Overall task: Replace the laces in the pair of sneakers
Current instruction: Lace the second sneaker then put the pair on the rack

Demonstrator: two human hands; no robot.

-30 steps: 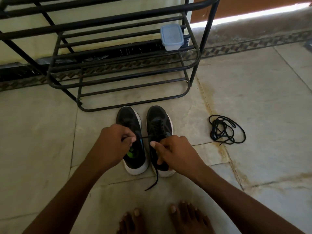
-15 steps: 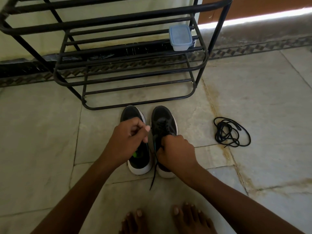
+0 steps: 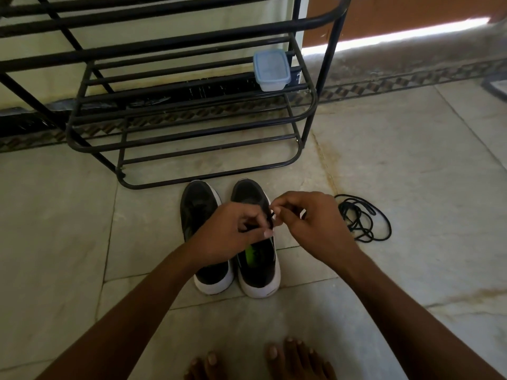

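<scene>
A black lace (image 3: 271, 218) is being pinched between both hands just above the right sneaker (image 3: 256, 242), over its lacing area. The left hand (image 3: 233, 231) is curling its fingers around the lace from the left, thumb pressing on it near the shoe's tongue; the right hand (image 3: 310, 220) is pinching the upper bit of the same lace between thumb and fingertips. How much of the lace is threaded through the eyelets is hidden by the hands.

The right sneaker is sitting on the floor (image 3: 411, 187), black with a white sole and a green insole showing in its opening, heel toward the person. The left sneaker (image 3: 203, 231) is standing just beside it, touching or nearly so, partly covered by the left wrist.

To the right of the pair, apart from them, a loose black lace (image 3: 362, 218) is lying coiled on the floor tiles. Beyond the toes of the sneakers a dark metal shoe rack (image 3: 192, 127) is standing against the wall, and a small lidded plastic container (image 3: 271, 69) is resting on one of its shelves at the right end. The person's bare toes (image 3: 285, 360) are showing at the bottom edge.
</scene>
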